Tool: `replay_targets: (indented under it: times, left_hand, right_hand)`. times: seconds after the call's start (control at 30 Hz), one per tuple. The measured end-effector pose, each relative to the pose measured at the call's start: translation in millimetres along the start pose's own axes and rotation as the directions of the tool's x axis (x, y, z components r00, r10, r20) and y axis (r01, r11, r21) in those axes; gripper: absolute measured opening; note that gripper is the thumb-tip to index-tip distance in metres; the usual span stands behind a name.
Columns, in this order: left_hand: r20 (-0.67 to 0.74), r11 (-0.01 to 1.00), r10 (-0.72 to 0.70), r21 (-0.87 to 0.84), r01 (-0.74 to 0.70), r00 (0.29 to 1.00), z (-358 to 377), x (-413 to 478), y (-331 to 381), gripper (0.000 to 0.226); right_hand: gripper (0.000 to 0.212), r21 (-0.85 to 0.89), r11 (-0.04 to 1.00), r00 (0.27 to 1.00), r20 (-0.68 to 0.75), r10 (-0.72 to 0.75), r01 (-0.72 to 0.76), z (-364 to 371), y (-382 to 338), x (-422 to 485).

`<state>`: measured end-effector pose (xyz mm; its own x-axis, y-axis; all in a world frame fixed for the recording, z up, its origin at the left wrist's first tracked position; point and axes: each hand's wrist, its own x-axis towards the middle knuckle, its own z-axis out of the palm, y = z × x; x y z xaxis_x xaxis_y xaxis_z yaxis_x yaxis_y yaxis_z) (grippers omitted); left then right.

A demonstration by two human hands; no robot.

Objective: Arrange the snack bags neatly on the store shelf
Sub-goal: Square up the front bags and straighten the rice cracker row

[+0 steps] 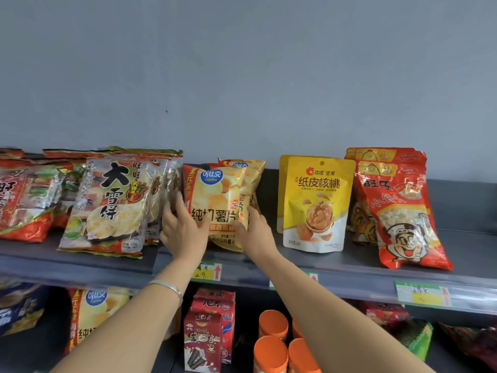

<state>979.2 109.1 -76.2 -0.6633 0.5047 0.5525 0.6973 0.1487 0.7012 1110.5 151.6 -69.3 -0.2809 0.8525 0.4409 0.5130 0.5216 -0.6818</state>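
A yellow potato chip bag stands upright at the middle of the grey top shelf, with a second like bag close behind it. My left hand holds the front bag's left edge, thumb on its face and fingers reaching up beside it. My right hand grips the bag's right edge, its fingers slipped between the two bags. Left of them, several clear rice cracker bags lean back. To the right stand a yellow walnut pouch and red biscuit bags.
The shelf's front rail carries price tags. On the lower shelf are another chip bag, red drink cartons and orange-lidded cans. Gaps lie between the chip bags, the walnut pouch and the biscuit bags. A grey wall backs the shelf.
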Motion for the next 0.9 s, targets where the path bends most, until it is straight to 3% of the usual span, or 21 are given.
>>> replay_targets:
  times: [0.1, 0.2, 0.4, 0.6, 0.8, 0.9]
  left_hand:
    - [0.138, 0.99, -0.11, -0.076, 0.121, 0.984, 3, 13, -7, 0.083]
    - [0.217, 0.997, -0.073, 0.007, 0.073, 0.973, 9, 13, -9, 0.078]
    - [0.165, 0.998, 0.053, 0.037, -0.06, 0.985, 11, 2, -14, 0.073]
    - [0.204, 0.992, 0.104, 0.045, -0.116, 0.973, 10, 0, -16, 0.076]
    - [0.261, 0.994, 0.091, 0.035, -0.103, 0.961, 4, 2, -15, 0.084]
    - [0.22, 0.996, 0.078, 0.014, -0.083, 0.972, -1, 4, -12, 0.08]
  right_hand:
    - [0.06, -0.022, 0.999, 1.0, 0.01, 0.026, -0.025, 18, -3, 2]
    - [0.057, -0.179, 0.984, 1.0, -0.016, 0.014, -0.016, 25, 0, 1]
    - [0.056, -0.135, 0.99, 0.985, -0.169, 0.02, -0.043, 23, 4, -3]
    - [0.063, -0.068, 0.994, 0.983, -0.169, 0.078, -0.091, 22, 2, 2]
    - [0.068, -0.013, 0.997, 0.981, -0.182, 0.067, -0.07, 17, 0, -2]
    - [0.064, -0.102, 0.995, 0.972, -0.233, -0.009, -0.015, 9, -1, -7]
